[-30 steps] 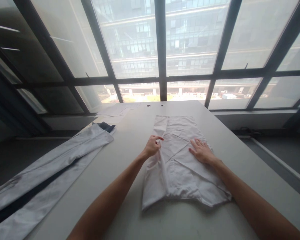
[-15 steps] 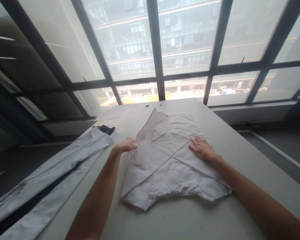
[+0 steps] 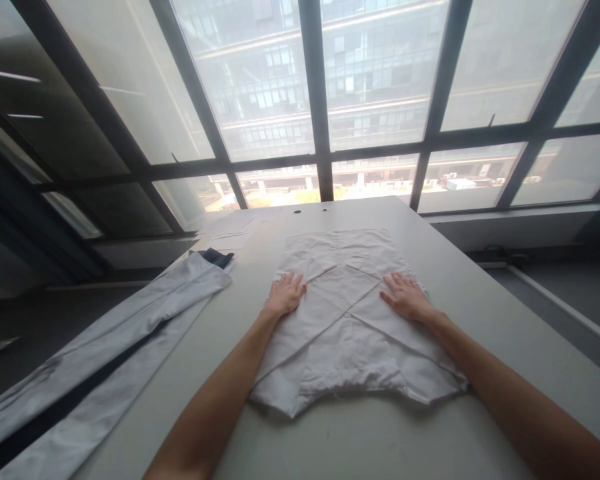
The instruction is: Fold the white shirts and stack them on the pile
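Note:
A white garment (image 3: 345,320) lies spread on the table in front of me, with crossing diagonal folds or seams over its middle and a curved, gathered edge toward me. My left hand (image 3: 286,293) rests palm down on its left side, fingers spread. On the opposite side my right hand (image 3: 406,295) also lies flat, fingers apart, close to the garment's right edge. Neither hand grips the cloth. What kind of garment it is, I cannot tell for sure.
The white table (image 3: 480,347) reaches to the tall windows (image 3: 375,73). Along its left side lie long white and dark folded fabrics (image 3: 130,340). Thin white sheets (image 3: 230,225) lie at the far left corner. A pale pipe (image 3: 565,307) runs along the floor at right.
My left hand has let go of the garment's left edge and now lies flat on top. The lifted upper left flap has come down flat. My right hand stays in place.

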`<state>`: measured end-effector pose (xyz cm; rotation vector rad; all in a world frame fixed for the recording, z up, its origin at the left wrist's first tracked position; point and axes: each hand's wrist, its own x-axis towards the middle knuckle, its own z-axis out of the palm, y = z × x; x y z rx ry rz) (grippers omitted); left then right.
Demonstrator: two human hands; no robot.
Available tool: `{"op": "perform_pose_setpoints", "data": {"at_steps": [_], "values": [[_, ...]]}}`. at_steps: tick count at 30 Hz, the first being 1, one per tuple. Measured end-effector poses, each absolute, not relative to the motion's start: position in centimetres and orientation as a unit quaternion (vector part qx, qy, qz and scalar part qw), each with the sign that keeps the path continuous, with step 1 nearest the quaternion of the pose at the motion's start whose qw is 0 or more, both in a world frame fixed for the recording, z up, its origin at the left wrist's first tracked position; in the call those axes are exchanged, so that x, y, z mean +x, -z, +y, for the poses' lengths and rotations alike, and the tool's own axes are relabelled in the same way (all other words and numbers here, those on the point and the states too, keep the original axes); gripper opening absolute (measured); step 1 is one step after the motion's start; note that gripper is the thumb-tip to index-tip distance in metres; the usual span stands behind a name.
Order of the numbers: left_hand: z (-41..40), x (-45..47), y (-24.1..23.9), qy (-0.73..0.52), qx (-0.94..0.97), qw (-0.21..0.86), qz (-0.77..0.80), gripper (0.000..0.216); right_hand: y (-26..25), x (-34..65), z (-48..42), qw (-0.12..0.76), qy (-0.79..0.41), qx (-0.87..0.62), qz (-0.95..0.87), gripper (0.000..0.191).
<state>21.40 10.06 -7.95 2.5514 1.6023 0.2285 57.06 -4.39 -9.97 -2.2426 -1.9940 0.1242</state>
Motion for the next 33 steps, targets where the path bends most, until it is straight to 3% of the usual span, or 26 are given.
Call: {"op": "perform_pose_setpoints", "data": {"at_steps": [33], "values": [[9.41, 21.66, 8.03, -0.051, 0.838, 0.017, 0.543, 0.055, 9.54, 56.91, -4.64, 0.076, -0.041, -0.741, -0.666, 0.069]]}}
